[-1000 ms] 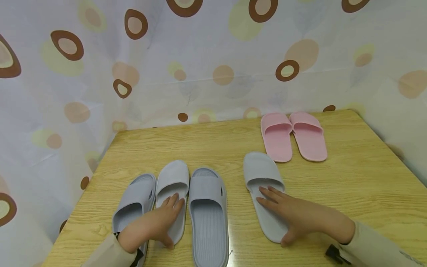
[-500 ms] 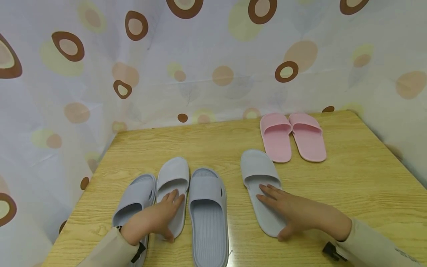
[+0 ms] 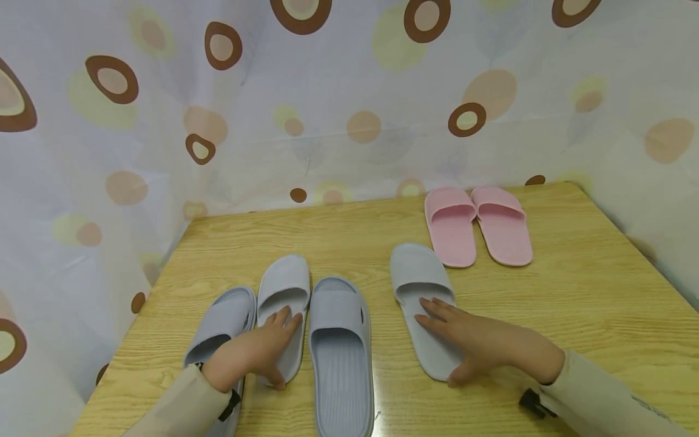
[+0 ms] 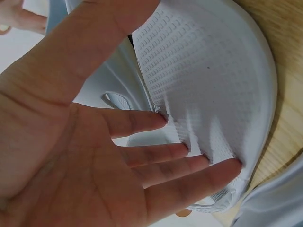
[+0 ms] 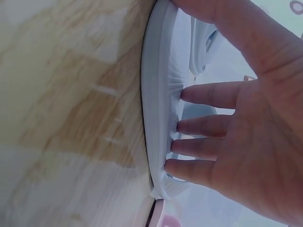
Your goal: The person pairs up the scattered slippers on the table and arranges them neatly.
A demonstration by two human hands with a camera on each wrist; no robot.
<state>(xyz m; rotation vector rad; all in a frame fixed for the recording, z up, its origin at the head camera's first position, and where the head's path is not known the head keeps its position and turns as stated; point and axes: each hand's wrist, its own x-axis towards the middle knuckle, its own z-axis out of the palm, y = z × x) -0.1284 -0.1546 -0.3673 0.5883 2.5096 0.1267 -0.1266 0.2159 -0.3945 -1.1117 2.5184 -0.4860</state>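
My left hand (image 3: 258,351) rests on a light grey-white slipper (image 3: 285,280) standing between two darker grey slippers. In the left wrist view its fingers (image 4: 191,184) are fairly straight, with the tips pressing on the textured insole. On the right, my right hand (image 3: 469,340) touches a matching light slipper (image 3: 419,267), which lies at a slight tilt. Straight fingers (image 5: 203,125) meet that slipper's insole in the right wrist view, and the thumb is by its heel edge. Each hand covers part of the footbed beneath it.
One grey slipper (image 3: 226,315) lies at the left, partly behind my left arm. Another grey slipper (image 3: 340,370) stands right beside the left light one. Two pink slippers (image 3: 450,233) sit at the back right of the wooden table (image 3: 573,291). A patterned curtain (image 3: 327,91) hangs behind.
Both light slippers have slid away from me under my hands, the right one also a little to the left. The grey and pink slippers have stayed in place.
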